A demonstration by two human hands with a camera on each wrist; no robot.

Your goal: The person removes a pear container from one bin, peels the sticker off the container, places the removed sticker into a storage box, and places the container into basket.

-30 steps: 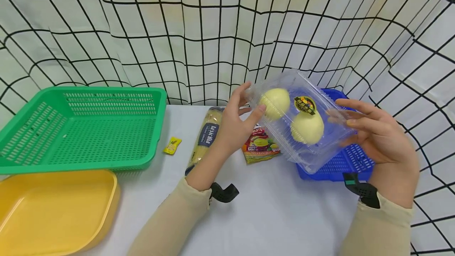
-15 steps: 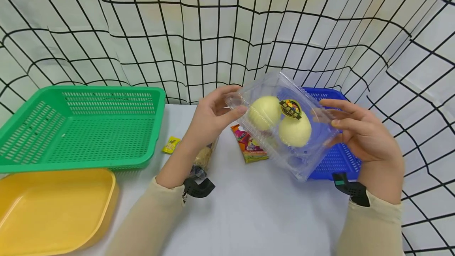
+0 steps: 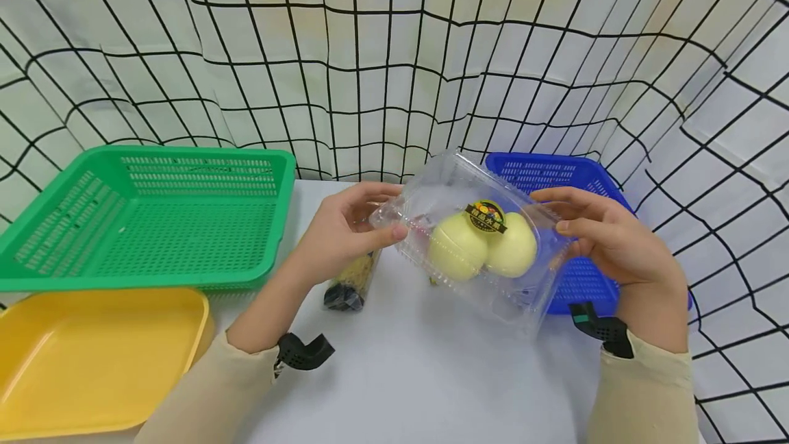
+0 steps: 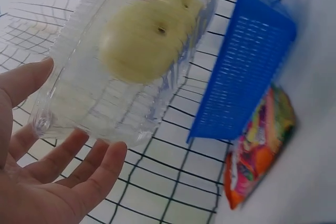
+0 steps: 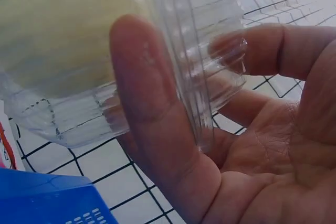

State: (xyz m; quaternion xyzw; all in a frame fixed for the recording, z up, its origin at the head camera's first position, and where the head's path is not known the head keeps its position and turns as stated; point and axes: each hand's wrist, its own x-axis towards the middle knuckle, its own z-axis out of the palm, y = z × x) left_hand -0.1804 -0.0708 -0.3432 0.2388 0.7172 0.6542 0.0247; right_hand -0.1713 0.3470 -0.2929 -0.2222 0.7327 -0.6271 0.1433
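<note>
Box [image 3: 444, 190], clear plastic, with two pale fruits [image 3: 457, 247] inside. Held up tilted above the table [image 3: 419, 382], mostly left of the blue basket [image 3: 582, 286] and partly blocking the view of it. Pinched at the end away from the basket by the left hand [image 3: 339, 228], thumb in front, fingers behind; gripped much the same at the basket-side end by the right hand [image 3: 613, 242], opened only as wide as the plastic between. Probably held by both ends to stop flimsy walls bending. Fully latched or not? Hard to say with that glare. Also, left of the basket: bright packet [image 4: 260, 145], mostly behind the box in the head view.
</note>
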